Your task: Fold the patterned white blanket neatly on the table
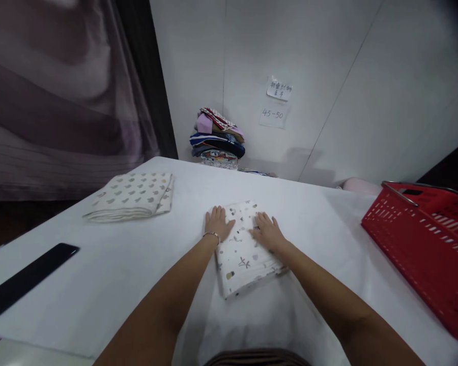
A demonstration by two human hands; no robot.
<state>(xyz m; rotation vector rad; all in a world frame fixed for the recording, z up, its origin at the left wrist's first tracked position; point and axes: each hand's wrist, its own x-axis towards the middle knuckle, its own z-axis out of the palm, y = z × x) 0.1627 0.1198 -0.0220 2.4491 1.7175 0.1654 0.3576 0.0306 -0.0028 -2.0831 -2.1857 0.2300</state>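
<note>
1. On white table (110, 274), mid-front: folded patterned cloth (244, 254), lying flat.
2. Left hand (217, 222): flat, fingers spread, pressing cloth's far left corner; bracelet (211, 235) at wrist.
3. Right hand (266, 231): flat, palm down on cloth's upper right part.
4. Far left: second folded cloth (132, 195); nearer, black phone (26, 279).
5. Right edge: red basket (427, 244). Against wall: stacked clothes (217, 140).
</note>
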